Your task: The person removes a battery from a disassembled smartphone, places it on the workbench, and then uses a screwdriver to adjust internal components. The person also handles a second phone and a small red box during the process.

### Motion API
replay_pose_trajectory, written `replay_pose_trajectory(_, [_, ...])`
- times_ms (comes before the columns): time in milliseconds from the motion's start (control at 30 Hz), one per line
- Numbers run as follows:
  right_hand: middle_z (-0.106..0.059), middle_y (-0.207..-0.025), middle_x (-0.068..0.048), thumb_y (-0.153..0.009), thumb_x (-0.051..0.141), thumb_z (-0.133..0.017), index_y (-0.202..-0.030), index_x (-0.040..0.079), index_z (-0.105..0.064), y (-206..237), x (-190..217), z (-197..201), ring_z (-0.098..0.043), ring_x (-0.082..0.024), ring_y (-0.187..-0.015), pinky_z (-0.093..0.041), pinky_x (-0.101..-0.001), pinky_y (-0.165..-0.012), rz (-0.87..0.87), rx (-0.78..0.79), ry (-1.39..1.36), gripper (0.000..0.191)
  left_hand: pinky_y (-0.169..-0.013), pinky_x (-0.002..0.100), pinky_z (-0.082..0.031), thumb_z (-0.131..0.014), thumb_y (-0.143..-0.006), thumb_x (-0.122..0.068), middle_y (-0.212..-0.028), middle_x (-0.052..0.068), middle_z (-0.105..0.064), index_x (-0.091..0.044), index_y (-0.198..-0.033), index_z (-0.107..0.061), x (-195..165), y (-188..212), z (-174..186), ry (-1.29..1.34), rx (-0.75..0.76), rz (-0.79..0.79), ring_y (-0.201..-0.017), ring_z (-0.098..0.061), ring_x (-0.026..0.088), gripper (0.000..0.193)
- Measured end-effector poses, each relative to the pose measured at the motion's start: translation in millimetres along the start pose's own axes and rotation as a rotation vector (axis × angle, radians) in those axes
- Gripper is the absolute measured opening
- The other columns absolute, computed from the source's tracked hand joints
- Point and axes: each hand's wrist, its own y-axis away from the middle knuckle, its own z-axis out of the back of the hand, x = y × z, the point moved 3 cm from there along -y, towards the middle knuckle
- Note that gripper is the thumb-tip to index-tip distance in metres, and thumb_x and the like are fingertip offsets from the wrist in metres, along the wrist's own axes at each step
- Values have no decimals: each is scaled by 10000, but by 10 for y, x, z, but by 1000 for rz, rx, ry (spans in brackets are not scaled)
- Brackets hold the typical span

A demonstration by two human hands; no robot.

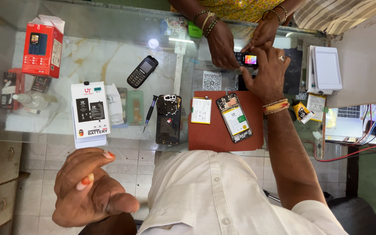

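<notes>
My right hand (266, 72) reaches across the glass counter, thumb and fingers closed on a small black keypad phone (245, 59) with a lit screen. Another person's two hands (221, 43) with bangles grip and touch the same phone from the far side. My left hand (90, 187) hovers low at the near left, empty, fingers loosely apart. Below my right wrist an opened smartphone (234, 117) showing its battery lies on a red mat (216, 137), beside a loose white battery (201, 110).
On the glass counter (109, 48) lie a black phone frame (169, 119), a screwdriver (149, 112), a black keypad phone (142, 71), a white battery box (90, 111) and a red phone box (43, 45). A glue tube (302, 111), white boxes (325, 69) and cables sit right.
</notes>
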Motion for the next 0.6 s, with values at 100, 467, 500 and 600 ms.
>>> replay_pose_trajectory(100, [-564, -1293, -132, -885, 335, -852, -1379, 100, -631, 103, -21, 17, -479, -340, -1227, -318, -531, -1014, 10, -31, 0, 589, -553, 411, -581, -695, -911, -639, -877, 181, -675, -37, -1360, -467, -11, -1, 2, 5, 18, 37, -680, -692, 306, 785])
replay_pose_trajectory(467, [-624, -845, -76, -953, 118, -816, -883, 77, -681, 734, 244, 233, -611, -285, -815, -452, -440, -795, -60, -135, -162, 158, -623, 378, -576, -794, -929, -427, -920, 147, -677, 4, -1047, -621, -150, -127, -173, -40, 247, 179, -776, -689, 293, 479])
replay_pose_trajectory(500, [-621, -845, -80, -956, 104, -807, -880, 71, -670, 832, 303, 253, -610, -283, -806, -451, -435, -786, -76, -133, -188, 161, -627, 380, -564, -819, -903, -366, -908, 144, -683, 6, -1010, -639, -144, -122, -233, -25, 316, 201, -766, -687, 295, 427])
replay_pose_trajectory(600, [-637, -899, -84, -955, 44, -743, -967, 51, -690, 1104, 534, 342, -611, -282, -835, -456, -427, -808, -79, -131, -273, 55, -650, 390, -535, -876, -847, -197, -890, 134, -696, 9, -936, -682, -107, -41, -459, 11, 511, 257, -751, -678, 294, 296])
